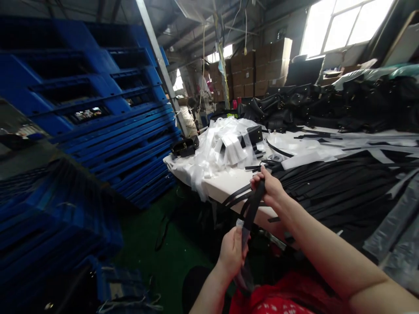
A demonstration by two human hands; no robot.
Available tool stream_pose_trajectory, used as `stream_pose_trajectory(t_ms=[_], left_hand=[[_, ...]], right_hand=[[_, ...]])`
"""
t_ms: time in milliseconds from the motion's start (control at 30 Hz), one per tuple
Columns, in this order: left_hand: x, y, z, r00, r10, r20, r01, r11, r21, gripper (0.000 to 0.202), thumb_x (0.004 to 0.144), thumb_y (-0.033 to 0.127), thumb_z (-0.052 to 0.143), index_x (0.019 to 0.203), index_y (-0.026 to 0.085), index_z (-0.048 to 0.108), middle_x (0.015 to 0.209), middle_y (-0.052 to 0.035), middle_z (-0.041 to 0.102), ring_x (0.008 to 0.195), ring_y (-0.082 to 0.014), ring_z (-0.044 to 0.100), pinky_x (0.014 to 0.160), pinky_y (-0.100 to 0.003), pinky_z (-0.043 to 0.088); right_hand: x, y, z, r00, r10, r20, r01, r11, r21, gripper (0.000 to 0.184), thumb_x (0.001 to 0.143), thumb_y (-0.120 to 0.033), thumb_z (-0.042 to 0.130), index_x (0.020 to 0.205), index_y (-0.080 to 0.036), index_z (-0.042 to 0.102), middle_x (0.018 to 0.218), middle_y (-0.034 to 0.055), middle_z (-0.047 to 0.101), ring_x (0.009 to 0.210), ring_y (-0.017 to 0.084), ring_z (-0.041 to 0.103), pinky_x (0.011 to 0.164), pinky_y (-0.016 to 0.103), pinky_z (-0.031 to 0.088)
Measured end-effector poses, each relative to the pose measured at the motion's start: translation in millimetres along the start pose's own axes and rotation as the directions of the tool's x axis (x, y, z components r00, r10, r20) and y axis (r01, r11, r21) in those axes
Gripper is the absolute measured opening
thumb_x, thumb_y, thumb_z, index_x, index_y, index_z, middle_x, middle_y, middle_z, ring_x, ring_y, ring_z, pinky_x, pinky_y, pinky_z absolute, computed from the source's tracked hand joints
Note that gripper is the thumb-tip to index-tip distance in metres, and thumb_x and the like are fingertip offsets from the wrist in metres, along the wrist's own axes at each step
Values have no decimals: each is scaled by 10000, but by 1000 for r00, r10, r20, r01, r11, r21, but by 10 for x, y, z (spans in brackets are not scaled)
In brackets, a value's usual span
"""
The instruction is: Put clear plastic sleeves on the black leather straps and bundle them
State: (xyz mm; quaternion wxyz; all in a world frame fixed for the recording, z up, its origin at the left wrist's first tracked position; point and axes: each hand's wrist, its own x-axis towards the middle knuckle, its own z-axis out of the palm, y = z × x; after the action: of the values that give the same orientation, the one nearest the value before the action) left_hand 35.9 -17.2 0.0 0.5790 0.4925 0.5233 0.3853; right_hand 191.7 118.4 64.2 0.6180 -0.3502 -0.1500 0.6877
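Observation:
A black strap (253,207) runs between my two hands in front of the white table's edge. My right hand (269,188) is closed round its upper end, level with the tabletop. My left hand (231,252), lower and nearer to me, is closed on a thin clear plastic sleeve (242,237) at the strap's lower end. Whether the strap sits inside the sleeve or only against it I cannot tell. Both forearms reach in from the bottom right.
The white table (222,183) carries a heap of clear plastic sleeves (225,146), a wide pile of black straps (343,183) and black bags (327,104) behind. Stacked blue pallets (98,100) fill the left. The floor below is green (153,253). Cardboard boxes (262,65) stand far back.

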Motion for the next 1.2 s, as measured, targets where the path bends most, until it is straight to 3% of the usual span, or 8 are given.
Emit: stream_pose_trajectory(t_ms=[100, 267, 433, 567, 800, 933, 1067, 1200], left_hand=[[33, 40, 4, 998, 20, -55, -20, 1000, 13, 666, 912, 743, 271, 882, 144, 560, 478, 41, 481, 324, -66, 374, 347, -183, 264], [170, 180, 47, 976, 144, -164, -133, 988, 80, 607, 932, 708, 288, 798, 163, 520, 481, 43, 460, 352, -71, 399, 356, -183, 294], [117, 52, 114, 997, 68, -44, -68, 998, 20, 659, 878, 783, 294, 853, 165, 525, 452, 76, 399, 318, -56, 321, 331, -173, 249], [146, 46, 185, 994, 89, -65, -89, 996, 12, 688, 878, 789, 275, 872, 152, 537, 480, 49, 467, 331, -67, 385, 338, -177, 273], [412, 817, 211, 927, 363, -97, -356, 931, 87, 612, 941, 704, 257, 818, 170, 530, 493, 18, 495, 370, -98, 442, 376, -212, 323], [444, 1069, 266, 895, 433, -102, -419, 898, 135, 602, 944, 699, 257, 809, 175, 521, 476, 28, 466, 364, -91, 409, 378, -214, 309], [459, 1052, 376, 917, 396, -41, -387, 911, 142, 638, 919, 741, 239, 796, 177, 512, 466, 38, 448, 332, -83, 390, 340, -203, 284], [510, 1274, 459, 899, 437, -15, -435, 897, 79, 605, 922, 733, 257, 825, 184, 493, 481, 49, 460, 327, -79, 409, 326, -185, 288]], right_hand=[[-46, 147, 36, 999, -14, 32, 19, 988, -153, 589, 690, -658, 751, 605, -208, 382, 468, -58, 376, 476, 108, 462, 476, 235, 387], [-376, 621, 67, 966, 74, 249, 23, 931, -364, 605, 705, -729, 674, 577, -196, 419, 503, -18, 460, 558, 140, 534, 575, 264, 427], [-121, 53, 75, 986, -25, 165, 49, 988, -147, 525, 668, -627, 783, 697, -205, 472, 517, -60, 409, 550, 125, 481, 571, 252, 412], [-40, -165, 75, 945, -81, 316, 157, 962, -222, 532, 697, -642, 760, 687, -199, 466, 507, -50, 424, 590, 136, 514, 605, 247, 404], [-358, -75, 239, 822, -121, 556, 404, 813, -420, 499, 874, -664, 546, 710, -193, 515, 657, 12, 599, 635, 143, 539, 668, 274, 439], [-400, -500, 468, 795, -209, 569, 521, 715, -465, 491, 802, -654, 648, 763, -165, 636, 759, 51, 659, 716, 157, 596, 711, 278, 475], [-317, -1070, 696, 827, -387, 407, 527, 785, -326, 505, 683, -635, 770, 823, -166, 647, 647, 24, 626, 630, 146, 592, 635, 270, 484], [-340, -1206, 790, 785, -392, 479, 563, 774, -290, 490, 684, -627, 774, 718, -170, 601, 634, 23, 618, 613, 134, 582, 625, 260, 493]])
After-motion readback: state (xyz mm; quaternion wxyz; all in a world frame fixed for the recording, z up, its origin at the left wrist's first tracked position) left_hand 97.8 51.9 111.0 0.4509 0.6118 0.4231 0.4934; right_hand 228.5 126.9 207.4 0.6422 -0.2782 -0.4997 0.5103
